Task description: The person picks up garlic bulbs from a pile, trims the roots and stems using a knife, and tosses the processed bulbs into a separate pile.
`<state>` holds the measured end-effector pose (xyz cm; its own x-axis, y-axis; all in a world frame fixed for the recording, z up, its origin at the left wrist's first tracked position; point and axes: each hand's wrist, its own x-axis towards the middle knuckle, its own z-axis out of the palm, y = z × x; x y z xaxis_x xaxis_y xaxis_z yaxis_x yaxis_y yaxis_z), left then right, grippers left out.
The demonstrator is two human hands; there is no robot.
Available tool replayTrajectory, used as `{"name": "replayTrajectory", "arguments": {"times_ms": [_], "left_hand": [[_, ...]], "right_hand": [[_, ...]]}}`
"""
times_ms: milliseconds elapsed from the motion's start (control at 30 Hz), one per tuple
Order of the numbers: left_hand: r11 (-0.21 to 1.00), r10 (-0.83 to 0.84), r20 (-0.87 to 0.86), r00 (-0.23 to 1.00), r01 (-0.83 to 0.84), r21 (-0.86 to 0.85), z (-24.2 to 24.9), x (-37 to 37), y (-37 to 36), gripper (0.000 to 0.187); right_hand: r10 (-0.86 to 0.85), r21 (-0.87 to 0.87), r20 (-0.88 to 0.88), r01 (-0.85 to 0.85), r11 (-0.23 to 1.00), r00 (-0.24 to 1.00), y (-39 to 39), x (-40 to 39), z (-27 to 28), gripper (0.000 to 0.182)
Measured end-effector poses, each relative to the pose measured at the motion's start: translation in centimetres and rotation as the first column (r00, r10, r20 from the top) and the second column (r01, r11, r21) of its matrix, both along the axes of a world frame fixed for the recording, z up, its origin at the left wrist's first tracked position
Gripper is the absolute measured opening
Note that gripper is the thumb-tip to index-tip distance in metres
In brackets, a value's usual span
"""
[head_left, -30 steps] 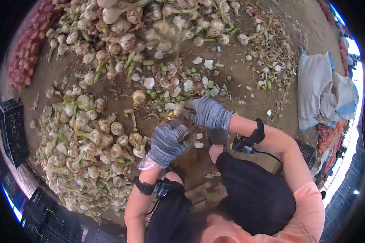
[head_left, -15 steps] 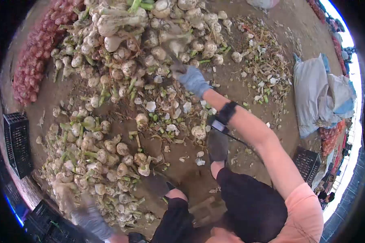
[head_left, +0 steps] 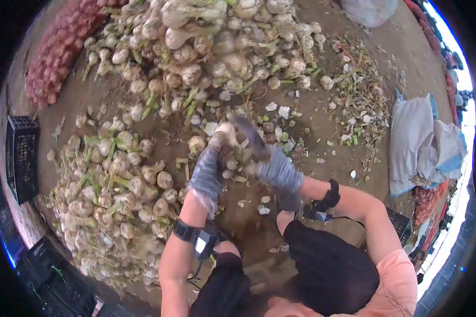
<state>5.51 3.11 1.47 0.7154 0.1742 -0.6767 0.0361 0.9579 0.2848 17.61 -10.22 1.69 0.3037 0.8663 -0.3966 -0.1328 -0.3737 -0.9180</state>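
My left hand, in a grey glove, is closed around a pale garlic bulb in front of my knees. My right hand, gloved the same way, grips a knife whose dark, blurred blade points up and left, close beside the bulb. Both hands are near each other over the dirt floor. Beyond them lies a large heap of garlic with stalks still on. Another garlic pile spreads to the left of my left forearm.
Trimmed stalks and peelings litter the floor at the right. A full red mesh sack lies far left, near a black crate. White sacks lie at the right. More black crates stand at lower left.
My left hand has come from the lower-left pile to the middle, where it now holds a garlic bulb. My right hand has drawn back from the far heap with the knife.
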Motion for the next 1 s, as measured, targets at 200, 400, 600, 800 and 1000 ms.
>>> {"name": "replayTrajectory", "arguments": {"times_ms": [200,400,600,800,1000], "left_hand": [[0.884,-0.018,-0.015,1.0,0.023,0.467,-0.4,-1.2,-1.6,0.045],[0.545,-0.196,-0.35,0.916,0.399,0.737,-4.3,-3.4,-2.7,0.048],[0.77,-0.06,-0.124,0.99,0.125,0.626,-3.2,-4.0,-3.8,0.046],[0.584,-0.096,-0.237,0.967,0.247,0.773,1.3,-4.6,-4.3,0.05],[0.197,-0.247,-0.248,0.937,0.3,0.933,0.2,-4.3,-3.5,0.03]], "right_hand": [[0.058,-0.087,0.404,-0.025,0.996,0.913,-1.9,0.7,-2.3,0.037],[0.532,-0.412,0.728,-0.344,0.844,0.433,1.0,1.0,2.2,0.033],[0.475,-0.317,0.819,-0.434,0.843,0.323,1.6,-0.3,2.9,0.013],[0.495,-0.538,0.691,-0.083,0.839,0.526,-3.7,6.2,-4.1,0.026],[0.549,-0.563,0.515,-0.224,0.796,0.659,-2.8,3.8,-2.8,0.032]]}}
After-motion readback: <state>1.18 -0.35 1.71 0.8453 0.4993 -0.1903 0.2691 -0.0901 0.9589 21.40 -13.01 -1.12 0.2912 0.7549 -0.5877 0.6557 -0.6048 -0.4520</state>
